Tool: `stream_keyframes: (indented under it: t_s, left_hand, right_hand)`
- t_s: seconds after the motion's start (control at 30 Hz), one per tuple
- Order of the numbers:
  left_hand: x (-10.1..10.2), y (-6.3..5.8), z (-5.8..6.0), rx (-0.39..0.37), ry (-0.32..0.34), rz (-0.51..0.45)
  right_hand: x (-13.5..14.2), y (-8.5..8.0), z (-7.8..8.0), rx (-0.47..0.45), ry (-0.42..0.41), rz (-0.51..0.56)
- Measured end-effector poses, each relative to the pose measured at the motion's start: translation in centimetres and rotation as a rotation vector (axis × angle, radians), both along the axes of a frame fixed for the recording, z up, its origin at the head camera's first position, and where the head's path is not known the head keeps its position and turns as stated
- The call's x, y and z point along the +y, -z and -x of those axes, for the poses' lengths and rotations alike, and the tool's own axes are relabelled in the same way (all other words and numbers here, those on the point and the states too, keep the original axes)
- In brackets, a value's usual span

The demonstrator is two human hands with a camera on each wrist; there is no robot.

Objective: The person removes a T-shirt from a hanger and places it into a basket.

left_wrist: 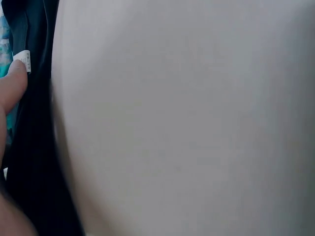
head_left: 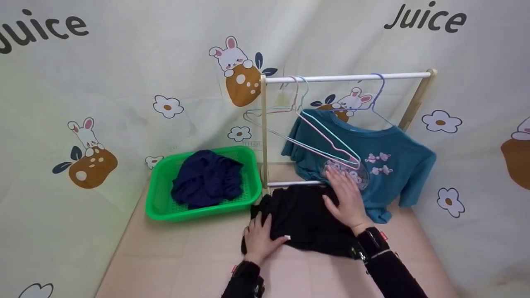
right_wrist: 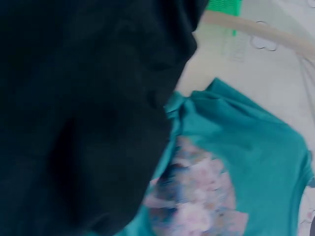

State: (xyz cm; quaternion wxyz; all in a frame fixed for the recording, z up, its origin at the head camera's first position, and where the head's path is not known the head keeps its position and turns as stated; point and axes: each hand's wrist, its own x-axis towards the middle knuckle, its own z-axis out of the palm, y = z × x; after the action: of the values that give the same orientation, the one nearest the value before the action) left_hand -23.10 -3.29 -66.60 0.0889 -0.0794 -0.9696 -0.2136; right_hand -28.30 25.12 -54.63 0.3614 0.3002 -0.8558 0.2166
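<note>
A black garment [head_left: 304,217] lies spread and creased on the table at the foot of the clothes rack. My left hand [head_left: 260,238] rests on its left end with fingers spread, the thumb beside a small white label [head_left: 287,237]. In the left wrist view the thumb tip overlaps that label [left_wrist: 24,60]. Over the garment's right side is my right hand [head_left: 348,203], fingers extended, its fingertips in front of the teal T-shirt [head_left: 397,174]. The right wrist view shows the black fabric [right_wrist: 88,108] close up, with the shirt's printed front beyond; no fingers appear there.
The teal shirt hangs on a purple-blue hanger [head_left: 377,97] from the white rack bar [head_left: 331,78]. To its left hang a pink hanger [head_left: 295,101] and a light blue hanger [head_left: 305,89]. A green basket [head_left: 155,194] on the left holds a bunched navy garment [head_left: 207,178].
</note>
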Motion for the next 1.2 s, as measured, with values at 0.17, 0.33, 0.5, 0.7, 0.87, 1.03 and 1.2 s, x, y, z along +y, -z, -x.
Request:
stream_keyframes:
  t_s: [0.17, 0.33, 0.5, 0.7, 0.87, 1.03, 1.2]
  left_hand:
    - [-0.1, 0.3, 0.0, 0.049, -0.011, -0.003]
    - [0.0, 0.5, 0.1, 0.103, -0.015, -0.035]
    - [0.2, 0.1, 0.2, 0.086, -0.016, -0.071]
    - [0.2, -1.6, 0.3, 0.019, -0.02, -0.294]
    - [0.5, -4.6, 0.9, 0.001, -0.074, -0.693]
    - [0.9, -9.3, 1.8, -0.033, -0.071, -1.165]
    - [0.4, -14.1, 2.3, 0.016, -0.042, -1.427]
  right_hand:
    - [0.9, 1.7, -0.7, -0.116, 0.064, -0.017]
    - [1.7, 3.4, -1.5, -0.249, 0.149, -0.028]
    - [2.4, 4.8, -2.3, -0.37, 0.175, 0.013]
    - [3.4, 5.0, -3.5, -0.513, 0.218, 0.111]
    - [4.5, 4.7, -4.3, -0.589, 0.252, 0.199]
    - [5.4, 4.4, -5.0, -0.615, 0.262, 0.273]
    - [6.1, 4.2, -5.4, -0.62, 0.286, 0.277]
